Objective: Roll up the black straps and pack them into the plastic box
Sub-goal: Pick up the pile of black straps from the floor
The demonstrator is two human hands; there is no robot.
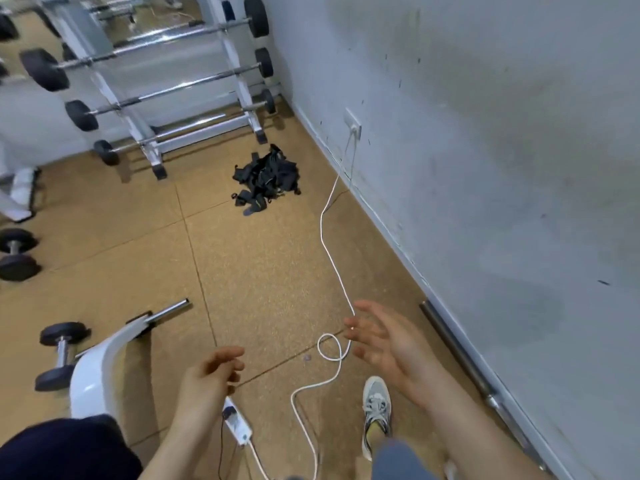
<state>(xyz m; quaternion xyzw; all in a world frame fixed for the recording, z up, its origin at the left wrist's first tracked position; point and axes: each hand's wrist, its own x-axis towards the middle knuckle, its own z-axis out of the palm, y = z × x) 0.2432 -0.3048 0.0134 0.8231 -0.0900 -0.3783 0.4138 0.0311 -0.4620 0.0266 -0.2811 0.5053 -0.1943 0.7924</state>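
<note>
Nothing is held in either grip: the left hand [214, 372] and right hand [384, 344] are raised with fingers relaxed and apart. The tangled pile of black fabric straps [266, 176] is seen well ahead on the tan floor [259, 271], near the white barbell rack [242, 91]. Rolling is judged not yet begun; the pile must first be approached and one strap singled out. No plastic box is visible.

Bare floor [263, 271] ahead, white cable [331, 258] alongside.

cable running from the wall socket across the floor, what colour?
White. The cable shows clearly in the head view, trailing from the wall socket to the power strip.
</note>
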